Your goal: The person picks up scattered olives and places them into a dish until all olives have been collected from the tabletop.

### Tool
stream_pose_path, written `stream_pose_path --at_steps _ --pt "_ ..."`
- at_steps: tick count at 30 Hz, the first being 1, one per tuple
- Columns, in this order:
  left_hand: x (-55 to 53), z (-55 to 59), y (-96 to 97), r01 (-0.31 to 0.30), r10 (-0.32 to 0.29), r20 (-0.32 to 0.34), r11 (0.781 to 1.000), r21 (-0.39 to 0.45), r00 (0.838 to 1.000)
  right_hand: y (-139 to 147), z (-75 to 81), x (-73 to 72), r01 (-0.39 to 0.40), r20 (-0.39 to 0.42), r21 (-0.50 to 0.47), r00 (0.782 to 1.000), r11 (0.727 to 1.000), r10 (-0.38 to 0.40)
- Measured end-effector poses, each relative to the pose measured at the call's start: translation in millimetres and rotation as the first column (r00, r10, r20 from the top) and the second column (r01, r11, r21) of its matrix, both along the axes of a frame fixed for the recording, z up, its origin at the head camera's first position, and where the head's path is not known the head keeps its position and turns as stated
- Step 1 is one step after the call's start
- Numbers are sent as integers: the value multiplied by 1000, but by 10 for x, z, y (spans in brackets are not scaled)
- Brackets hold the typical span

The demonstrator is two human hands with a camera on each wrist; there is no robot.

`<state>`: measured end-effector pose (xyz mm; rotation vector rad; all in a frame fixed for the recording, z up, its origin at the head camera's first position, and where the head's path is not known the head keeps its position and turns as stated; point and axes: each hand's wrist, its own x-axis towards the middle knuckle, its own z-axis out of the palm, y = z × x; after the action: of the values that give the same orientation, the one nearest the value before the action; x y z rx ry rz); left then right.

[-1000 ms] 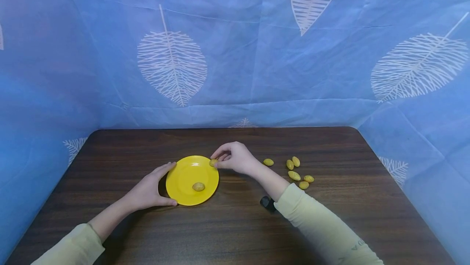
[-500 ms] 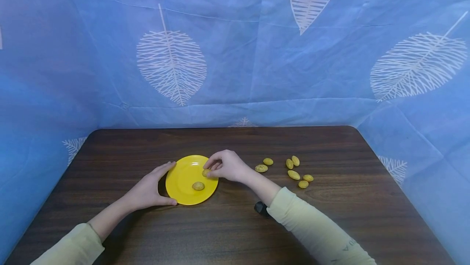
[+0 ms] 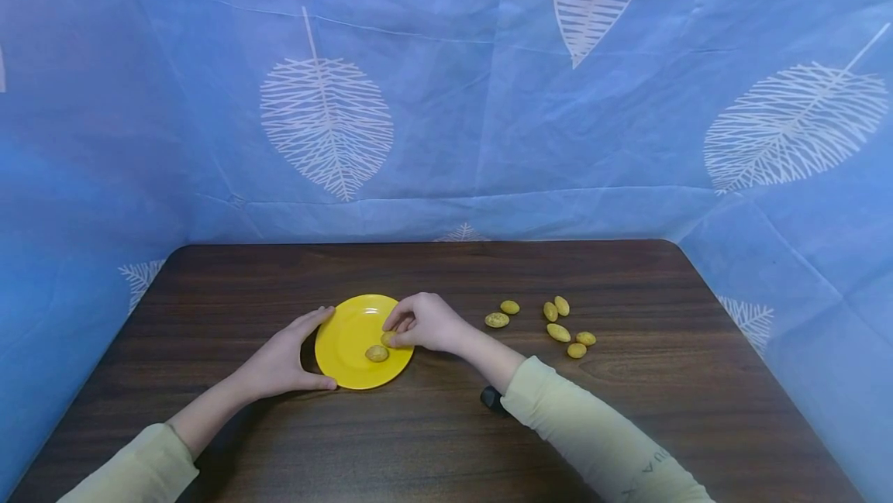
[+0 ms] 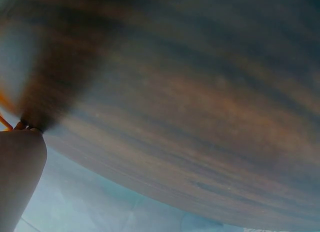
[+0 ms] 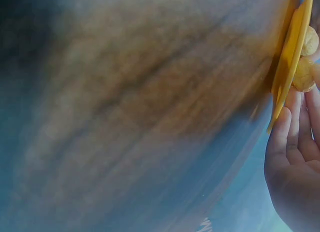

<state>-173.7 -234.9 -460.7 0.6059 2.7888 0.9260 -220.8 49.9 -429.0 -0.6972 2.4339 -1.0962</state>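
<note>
Yellow plate (image 3: pixel 340 344) carries one yellow oval piece (image 3: pixel 376 354) between 4 and 5 o'clock of centre; right hand (image 3: pixel 427 323) pinches a second oval piece (image 3: pixel 387 339) over the plate at 3 o'clock (contact with the plate: cannot tell). Left hand (image 3: pixel 286 360) spans the rim in a wide grip, fingertips between 10 and 11, thumb at 7. The table's far edge (image 3: pixel 418 245) runs beyond at 12 o'clock, and wood shows between the plate and seven loose oval pieces (image 3: pixel 558 332) at 3 o'clock.

The right hand (image 3: pixel 429 322) partly hides the yellow oval piece (image 3: pixel 387 339) it pinches.
</note>
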Motion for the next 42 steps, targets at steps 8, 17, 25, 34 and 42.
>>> stream_pose_path --at_steps 8,17,25,34,42 --pt "1 -6 1 16 -16 -20 1000 6 1000 -39 4 33 -34 -102 90 994 995 44" --pt "-11 -36 -14 13 -13 -23 1000 2 1000 -31 14 21 -55 -111 98 992 994 65" --pt "2 -7 10 12 -12 -17 1000 -3 1000 30 102 -3 -46 -86 77 995 996 53" --pt "20 3 12 13 -13 -23 1000 -5 1000 205 282 -6 -13 -116 64 993 998 20" --pt "22 4 10 14 -14 -28 1000 3 1000 445 410 37 7 -165 42 986 999 0"
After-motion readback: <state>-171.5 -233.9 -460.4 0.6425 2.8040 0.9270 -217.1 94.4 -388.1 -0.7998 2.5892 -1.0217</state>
